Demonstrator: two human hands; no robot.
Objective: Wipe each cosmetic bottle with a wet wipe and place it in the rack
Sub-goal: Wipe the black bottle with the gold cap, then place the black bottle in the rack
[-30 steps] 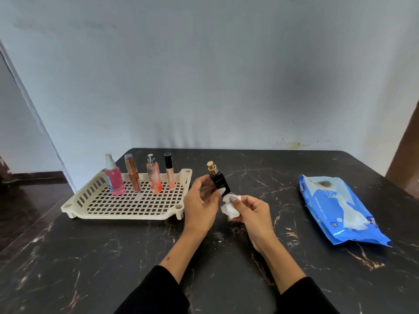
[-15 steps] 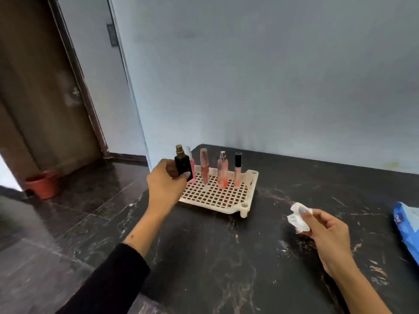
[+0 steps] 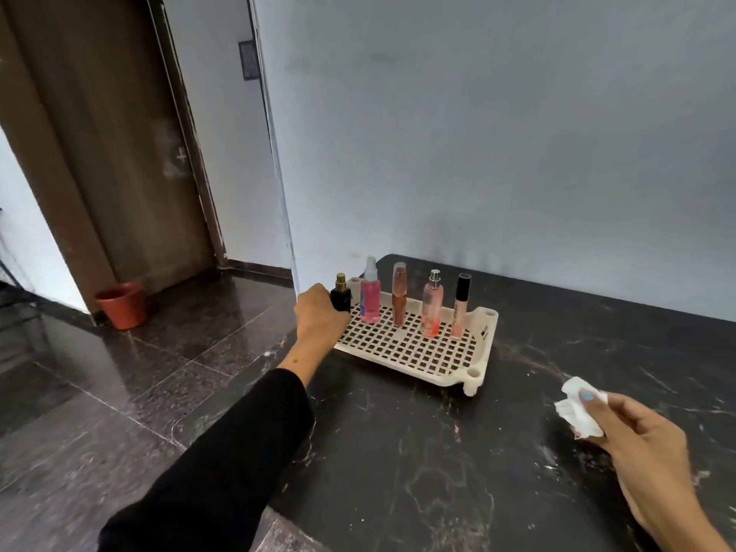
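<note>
While half a second ago it was held in the air short of the rack (image 3: pixel 476 376), the black bottle (image 3: pixel 341 298) now stands upright at its far-left corner, gripped by the left hand (image 3: pixel 320 318); the right hand (image 3: pixel 641 444) still pinches the crumpled wipe (image 3: pixel 575 408).

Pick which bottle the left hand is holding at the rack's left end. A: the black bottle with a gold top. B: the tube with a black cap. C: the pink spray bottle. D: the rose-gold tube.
A: the left hand grips the black bottle with a gold top at the left end of the rack.
</note>
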